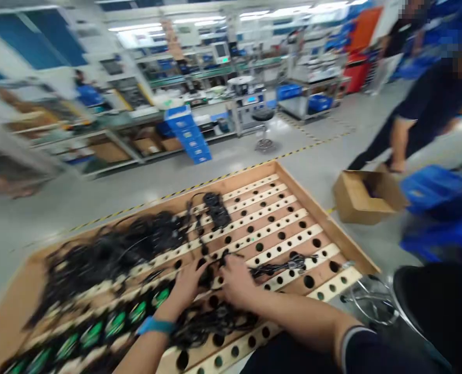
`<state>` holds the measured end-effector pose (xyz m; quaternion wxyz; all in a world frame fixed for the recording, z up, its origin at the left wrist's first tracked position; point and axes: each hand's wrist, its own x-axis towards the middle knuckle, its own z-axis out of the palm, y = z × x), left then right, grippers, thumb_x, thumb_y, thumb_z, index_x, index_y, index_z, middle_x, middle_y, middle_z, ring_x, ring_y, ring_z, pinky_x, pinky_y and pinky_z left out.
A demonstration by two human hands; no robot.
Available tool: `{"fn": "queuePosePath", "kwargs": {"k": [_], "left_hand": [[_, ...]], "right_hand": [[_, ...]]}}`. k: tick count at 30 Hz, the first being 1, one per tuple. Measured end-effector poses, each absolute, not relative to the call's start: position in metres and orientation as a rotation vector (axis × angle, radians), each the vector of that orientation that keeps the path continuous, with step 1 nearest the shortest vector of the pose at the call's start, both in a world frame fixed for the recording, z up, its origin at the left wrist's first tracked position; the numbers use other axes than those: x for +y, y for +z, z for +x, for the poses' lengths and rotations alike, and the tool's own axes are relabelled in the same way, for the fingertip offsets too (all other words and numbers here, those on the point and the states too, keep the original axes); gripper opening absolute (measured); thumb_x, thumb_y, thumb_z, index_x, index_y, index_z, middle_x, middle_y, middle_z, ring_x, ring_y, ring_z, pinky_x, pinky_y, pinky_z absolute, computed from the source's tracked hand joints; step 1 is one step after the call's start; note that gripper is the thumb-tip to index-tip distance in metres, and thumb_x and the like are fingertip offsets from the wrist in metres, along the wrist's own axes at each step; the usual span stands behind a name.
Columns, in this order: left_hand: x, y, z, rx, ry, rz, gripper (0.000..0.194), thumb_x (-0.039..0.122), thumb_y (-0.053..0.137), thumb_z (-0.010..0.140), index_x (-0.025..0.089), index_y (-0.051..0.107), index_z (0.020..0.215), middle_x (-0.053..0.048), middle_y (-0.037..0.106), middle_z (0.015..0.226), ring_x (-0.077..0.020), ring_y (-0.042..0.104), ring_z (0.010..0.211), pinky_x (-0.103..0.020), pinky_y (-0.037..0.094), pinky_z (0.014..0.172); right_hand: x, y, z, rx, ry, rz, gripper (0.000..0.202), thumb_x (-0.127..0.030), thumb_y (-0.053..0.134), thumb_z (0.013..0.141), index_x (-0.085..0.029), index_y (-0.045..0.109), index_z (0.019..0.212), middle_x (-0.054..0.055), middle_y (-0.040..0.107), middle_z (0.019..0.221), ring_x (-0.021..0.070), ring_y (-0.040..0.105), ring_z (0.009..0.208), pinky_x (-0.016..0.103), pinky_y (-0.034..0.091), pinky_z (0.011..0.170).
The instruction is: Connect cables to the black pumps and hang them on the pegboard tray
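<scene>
My left hand (pixel 188 284), with a blue band (pixel 155 325) at its wrist, reaches over the slatted wooden rack, its fingers bent round a small dark part. Close beside it, my right hand (pixel 236 282) has its fingers closed at a black piece (pixel 225 256); blur and the fingers hide what exactly is gripped. A bundle of black cable (pixel 280 267) lies on the slats just right of my right hand. Tangled black cables (pixel 211 324) lie below both hands. Farther back rests a black block-shaped device (pixel 217 210) with a cord.
The wooden rack (pixel 293 208) has rows of round holes and a raised rim. Black corded devices (pixel 137 236) pile at its left; green-faced round parts (pixel 116 323) line the front left. A cardboard box (pixel 367 195), a person (pixel 421 114) and a dark stool (pixel 433 306) are at right.
</scene>
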<state>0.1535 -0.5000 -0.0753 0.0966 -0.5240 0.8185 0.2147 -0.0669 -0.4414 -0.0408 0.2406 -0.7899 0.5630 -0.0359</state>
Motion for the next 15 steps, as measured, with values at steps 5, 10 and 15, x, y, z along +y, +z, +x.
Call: {"fn": "queuePosePath", "kwargs": {"k": [5, 10, 15], "left_hand": [[-0.498, -0.059, 0.143, 2.214, 0.619, -1.572, 0.085, 0.009, 0.067, 0.070, 0.026, 0.042, 0.149, -0.017, 0.030, 0.164, -0.0399, 0.025, 0.152, -0.059, 0.026, 0.122], [-0.483, -0.054, 0.141, 2.163, 0.580, -1.506, 0.086, 0.003, 0.060, 0.075, 0.032, 0.035, 0.152, -0.013, 0.018, 0.169, -0.0384, 0.016, 0.155, -0.064, 0.025, 0.120], [-0.476, -0.046, 0.138, 2.134, 0.556, -1.537, 0.098, -0.003, 0.050, 0.071, 0.026, 0.018, 0.159, -0.012, 0.015, 0.170, -0.0322, 0.015, 0.156, -0.060, 0.028, 0.119]], "right_hand": [[-0.465, -0.067, -0.099, 1.608, -0.008, -2.044, 0.072, -0.030, 0.068, 0.085, -0.008, 0.043, 0.149, 0.027, 0.033, 0.155, 0.0412, 0.039, 0.136, 0.052, 0.031, 0.111], [-0.471, -0.069, -0.087, 1.609, -0.011, -2.016, 0.065, -0.038, 0.070, 0.086, -0.007, 0.051, 0.140, 0.022, 0.058, 0.126, 0.0354, 0.052, 0.118, 0.043, 0.042, 0.102], [-0.465, -0.063, -0.063, 1.659, -0.030, -1.945, 0.072, -0.043, 0.078, 0.082, -0.006, 0.050, 0.138, 0.021, 0.060, 0.119, 0.0334, 0.056, 0.112, 0.041, 0.046, 0.096]]}}
